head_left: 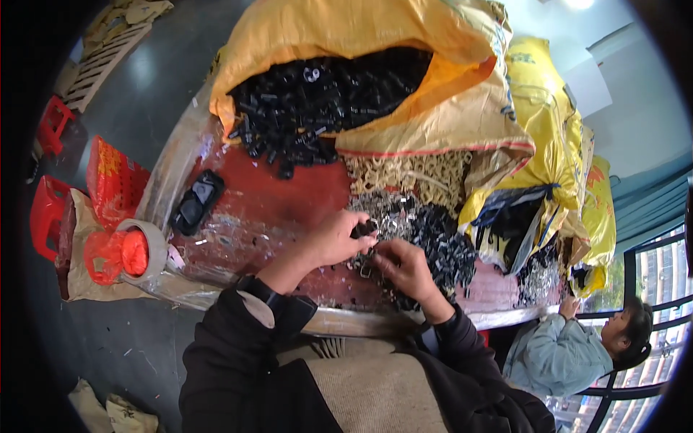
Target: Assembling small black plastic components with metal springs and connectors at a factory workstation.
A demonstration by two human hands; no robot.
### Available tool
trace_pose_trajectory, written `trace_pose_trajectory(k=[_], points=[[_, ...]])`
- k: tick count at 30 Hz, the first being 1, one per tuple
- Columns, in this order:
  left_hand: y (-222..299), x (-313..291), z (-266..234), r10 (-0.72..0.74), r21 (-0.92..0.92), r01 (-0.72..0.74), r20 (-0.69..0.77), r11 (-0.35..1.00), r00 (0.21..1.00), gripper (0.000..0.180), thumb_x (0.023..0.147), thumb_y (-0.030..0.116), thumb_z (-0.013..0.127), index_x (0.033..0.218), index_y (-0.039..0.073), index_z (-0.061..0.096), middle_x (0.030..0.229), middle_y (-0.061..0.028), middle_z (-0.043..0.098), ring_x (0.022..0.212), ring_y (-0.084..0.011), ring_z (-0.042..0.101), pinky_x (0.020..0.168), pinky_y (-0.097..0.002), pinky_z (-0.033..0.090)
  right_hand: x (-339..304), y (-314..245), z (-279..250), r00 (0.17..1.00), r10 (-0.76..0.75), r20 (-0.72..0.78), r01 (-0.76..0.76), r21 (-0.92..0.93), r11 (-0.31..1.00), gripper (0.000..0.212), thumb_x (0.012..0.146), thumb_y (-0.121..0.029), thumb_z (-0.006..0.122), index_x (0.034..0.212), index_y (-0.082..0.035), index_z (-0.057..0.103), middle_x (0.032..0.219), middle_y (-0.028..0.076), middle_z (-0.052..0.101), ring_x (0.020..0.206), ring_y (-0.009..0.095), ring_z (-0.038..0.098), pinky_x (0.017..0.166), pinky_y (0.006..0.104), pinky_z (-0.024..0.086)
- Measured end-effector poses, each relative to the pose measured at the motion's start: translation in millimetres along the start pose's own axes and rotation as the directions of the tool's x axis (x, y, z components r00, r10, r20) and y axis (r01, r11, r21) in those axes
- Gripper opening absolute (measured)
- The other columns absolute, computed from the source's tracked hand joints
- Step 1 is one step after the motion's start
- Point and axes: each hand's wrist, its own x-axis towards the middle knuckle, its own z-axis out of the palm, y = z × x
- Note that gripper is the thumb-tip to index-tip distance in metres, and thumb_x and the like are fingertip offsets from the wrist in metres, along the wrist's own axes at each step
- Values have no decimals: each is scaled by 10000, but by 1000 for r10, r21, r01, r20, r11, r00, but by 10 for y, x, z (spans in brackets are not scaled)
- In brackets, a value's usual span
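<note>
My left hand point(333, 242) is closed around a small black plastic part point(364, 229), which sticks out past the thumb and fingers. Close beside it, my right hand point(408, 268) has its thumb and fingertips pinched together. What that pinch holds is too small to make out. Just beyond the hands lies a heap of small shiny metal pieces point(390, 215), with a pile of black plastic clips point(444, 242) to its right. Beige ring-shaped pieces point(422, 173) spread behind them. More black plastic parts point(325, 101) spill from the mouth of a large orange woven sack point(303, 36) onto the red tabletop point(281, 198).
A black case-like object point(198, 202) rests on the table's left side. Beside the table are a round container with a red bag point(133, 249) and red plastic stools point(50, 213). Yellow sacks point(541, 137) stand at the right. A person in a light blue jacket point(559, 357) sits there.
</note>
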Motion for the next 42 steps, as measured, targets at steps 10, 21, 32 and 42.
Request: trace_pose_trajectory(k=[10,21,32,42], points=[[86,-100,148,18,-416,10,64,909,998,173,787,101,527,929,66,434,594,0,482,503,-41,462,433,-168,381,-101,-98,161,972,-68,-225,114,199,973,107,792,-48,512,872,24,510,680,16,546,599,72,499,501,211,393],[-3,-6,158,-10,-500,26,36,865,999,159,774,109,544,908,62,474,631,12,491,534,-36,464,464,-173,392,-36,-25,157,960,111,-255,-38,276,961,63,801,-54,498,820,5,507,603,-9,505,492,63,449,448,178,349],[-94,2,196,142,-275,-145,-30,950,989,89,726,80,587,778,14,555,685,22,521,617,-43,464,557,-192,394,-89,-6,161,935,354,-24,-145,883,445,129,818,-127,491,764,-10,505,582,-9,464,474,42,394,431,160,319],[-82,-9,185,-50,-255,48,0,966,999,89,723,98,593,765,26,560,653,19,522,593,-37,465,541,-181,386,-93,-29,157,928,351,-126,-163,708,687,83,781,-81,532,746,-11,504,593,0,486,494,65,437,432,185,348]])
